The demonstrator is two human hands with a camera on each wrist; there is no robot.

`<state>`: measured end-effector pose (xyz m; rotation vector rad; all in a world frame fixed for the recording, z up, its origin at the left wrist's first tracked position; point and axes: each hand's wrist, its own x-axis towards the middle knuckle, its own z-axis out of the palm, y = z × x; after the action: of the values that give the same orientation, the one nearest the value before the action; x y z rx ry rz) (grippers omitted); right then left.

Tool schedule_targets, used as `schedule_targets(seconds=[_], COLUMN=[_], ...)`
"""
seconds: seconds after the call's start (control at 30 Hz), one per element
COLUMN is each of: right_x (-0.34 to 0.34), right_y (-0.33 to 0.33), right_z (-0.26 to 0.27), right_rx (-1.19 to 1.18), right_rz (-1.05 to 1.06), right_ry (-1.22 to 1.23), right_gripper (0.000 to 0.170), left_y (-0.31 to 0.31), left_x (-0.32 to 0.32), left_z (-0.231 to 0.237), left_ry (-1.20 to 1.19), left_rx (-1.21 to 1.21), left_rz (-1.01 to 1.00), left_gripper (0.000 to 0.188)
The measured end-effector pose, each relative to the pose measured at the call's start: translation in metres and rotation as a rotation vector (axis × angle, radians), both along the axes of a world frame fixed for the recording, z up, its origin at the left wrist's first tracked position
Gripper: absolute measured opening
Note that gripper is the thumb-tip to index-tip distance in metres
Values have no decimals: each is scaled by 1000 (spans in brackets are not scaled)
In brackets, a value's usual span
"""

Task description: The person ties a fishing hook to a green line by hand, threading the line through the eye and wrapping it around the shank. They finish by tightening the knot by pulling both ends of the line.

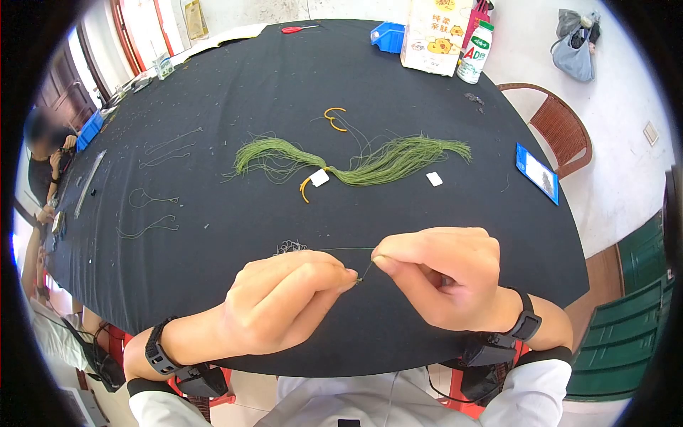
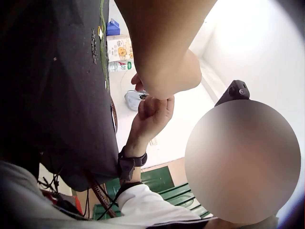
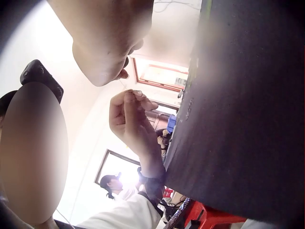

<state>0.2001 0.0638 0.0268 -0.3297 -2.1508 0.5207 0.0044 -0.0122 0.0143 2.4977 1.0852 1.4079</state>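
From my end I have the left hand (image 1: pixel 284 297) and right hand (image 1: pixel 452 274) each pinching a thin green strand (image 1: pixel 348 248) between fingers (image 1: pixel 347 277) above the black, cloth-covered tabletop (image 1: pixel 530 252).

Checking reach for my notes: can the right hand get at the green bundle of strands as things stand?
Probably yes: the green bundle lies ahead on the table, with nothing tall between, though the right hand pinches a thread.
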Motion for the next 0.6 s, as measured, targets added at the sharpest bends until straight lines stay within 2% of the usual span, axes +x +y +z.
schedule_targets(seconds=[0.6], right_x=[-9], right_y=[-4], right_z=[-9], right_rx=[36], right_rz=[130], right_ry=[58], right_gripper=[17], left_y=[2], left_x=[2], left_z=[-2], left_ry=[-73], left_rx=[10], left_rz=[108], left_gripper=[19])
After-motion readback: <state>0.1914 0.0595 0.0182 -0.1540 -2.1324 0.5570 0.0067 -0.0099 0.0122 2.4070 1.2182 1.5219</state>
